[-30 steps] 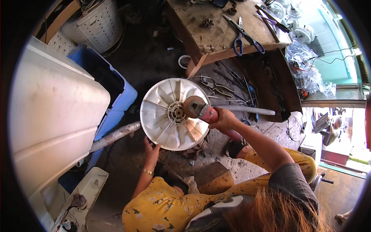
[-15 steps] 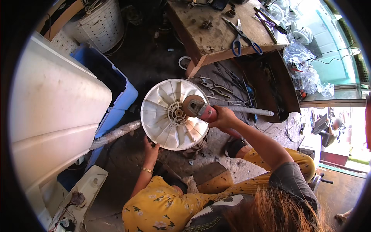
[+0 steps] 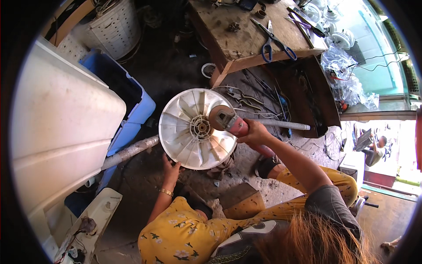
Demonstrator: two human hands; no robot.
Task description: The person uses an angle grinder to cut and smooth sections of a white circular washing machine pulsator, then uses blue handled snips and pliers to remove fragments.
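Head view: right grip (image 3: 257,133) clasps red grinder (image 3: 238,126), its long axis pointing up-left.

Wooden bench (image 3: 233,44) at top, blue-handled scissors (image 3: 271,37) open on it. Clear plastic bags (image 3: 343,77) bunched right of it. Pliers (image 3: 243,96) on the floor (image 3: 176,66), near a white ring (image 3: 203,70) by the bench corner. Left side: big cream plastic shell (image 3: 66,101), blue bin (image 3: 141,105) just beside it, white tub with holes (image 3: 116,33) farther up. Another person (image 3: 375,154) far right, in the background.
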